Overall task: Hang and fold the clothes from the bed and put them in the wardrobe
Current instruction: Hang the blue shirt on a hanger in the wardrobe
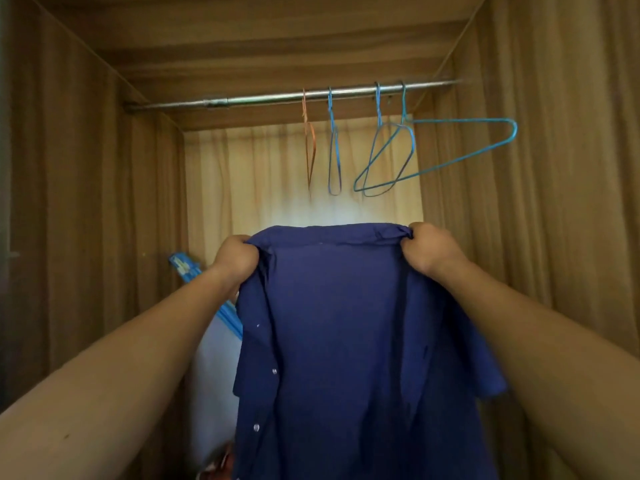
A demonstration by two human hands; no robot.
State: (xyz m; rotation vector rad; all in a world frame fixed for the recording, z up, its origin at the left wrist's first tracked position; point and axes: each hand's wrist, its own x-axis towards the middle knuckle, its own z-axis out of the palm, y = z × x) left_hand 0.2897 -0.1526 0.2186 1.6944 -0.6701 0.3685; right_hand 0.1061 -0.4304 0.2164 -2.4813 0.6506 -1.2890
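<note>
The left hand and right hand each grip a bunched shoulder of a dark blue woven shirt, held up inside the wood-grain wardrobe. Beyond it, thin wire hangers, one orange and several blue, dangle from a metal rail. At lower left sits something pale with blue edging, perhaps a bag.
</note>
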